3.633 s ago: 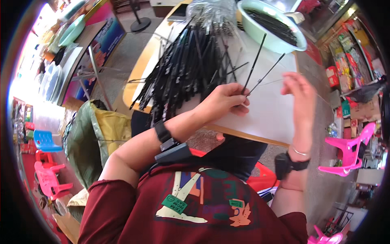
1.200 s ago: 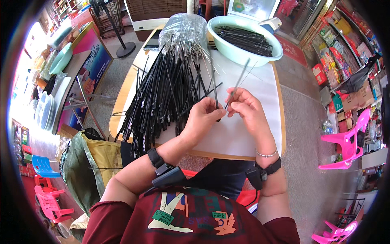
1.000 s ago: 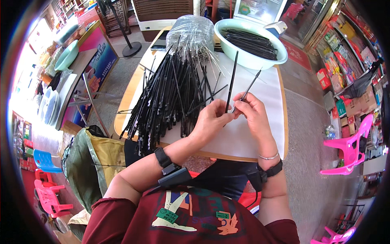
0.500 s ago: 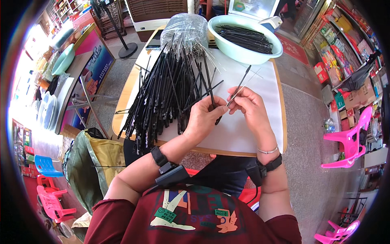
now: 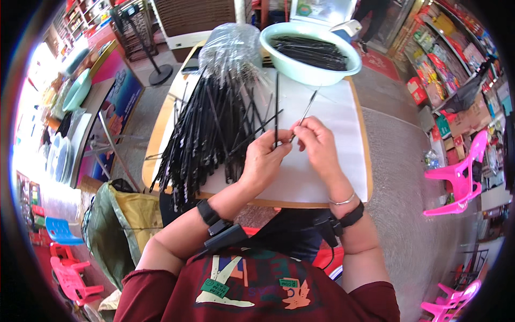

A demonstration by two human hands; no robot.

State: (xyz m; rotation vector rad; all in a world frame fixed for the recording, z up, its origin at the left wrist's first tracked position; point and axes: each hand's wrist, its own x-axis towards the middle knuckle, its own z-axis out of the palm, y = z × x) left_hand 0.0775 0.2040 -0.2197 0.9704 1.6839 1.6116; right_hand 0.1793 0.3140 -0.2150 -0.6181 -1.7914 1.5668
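Note:
My left hand (image 5: 264, 160) is closed, pinching a thin black rod (image 5: 277, 102) that stands nearly upright. My right hand (image 5: 320, 147) pinches a slim rod (image 5: 308, 107), dark at its tip and silvery lower down, slanting up to the right. The fingertips of both hands meet above the white table surface, hiding the lower ends of the two rods. Left of my hands spreads a large heap of similar black rods (image 5: 209, 134). Behind the heap lies a clear plastic bag (image 5: 230, 45), with thin pale wires sticking out toward me.
A pale green basin (image 5: 268, 56) holding many black rods stands at the table's far right. The wooden table rim (image 5: 257, 203) runs close to my body. A sack (image 5: 115, 220) sits left of the table; pink chairs (image 5: 458, 172) and stocked shelves are on the right.
My view has shifted, so the table appears slightly further left. Both hands stay together, still pinching their rods; the left rod now stands clearly upright. A person's legs show more at the far right.

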